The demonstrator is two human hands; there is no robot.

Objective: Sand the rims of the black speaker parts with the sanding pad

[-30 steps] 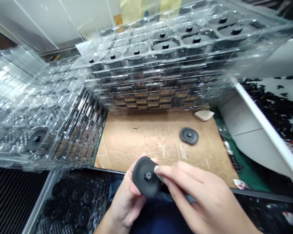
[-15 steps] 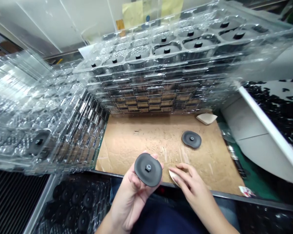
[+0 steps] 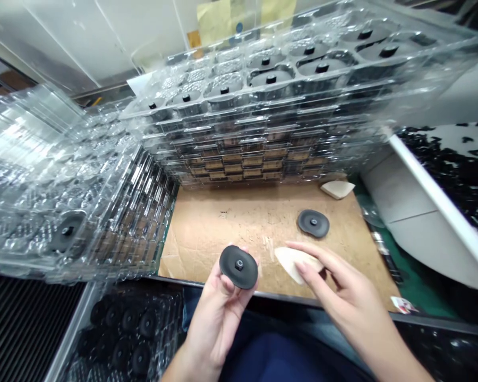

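In my left hand (image 3: 219, 313) I hold a black oval rubber-like disc (image 3: 238, 267), its face turned up and a small nut-like post standing at its centre. My right hand (image 3: 338, 286) grips a cream-coloured, wedge-shaped sponge-like pad (image 3: 297, 262) between thumb and fingers, to the right of the disc and apart from it. Another black oval disc (image 3: 313, 223) of the same look lies on the cardboard sheet (image 3: 223, 217) beyond my right hand. A second cream pad (image 3: 338, 189) rests at the sheet's far right corner.
Tall stacks of clear plastic trays (image 3: 239, 143) stand at the back and left, some pockets holding black discs. At right is a white bin (image 3: 434, 212) with many small black parts. Below left, another tray (image 3: 123, 329) holds several black discs. A marker-like stick (image 3: 384, 257) lies beside the cardboard.
My right hand has lifted the cream pad off the cardboard's front edge and turned it flatter. My left hand, with the disc, has shifted slightly up and left.
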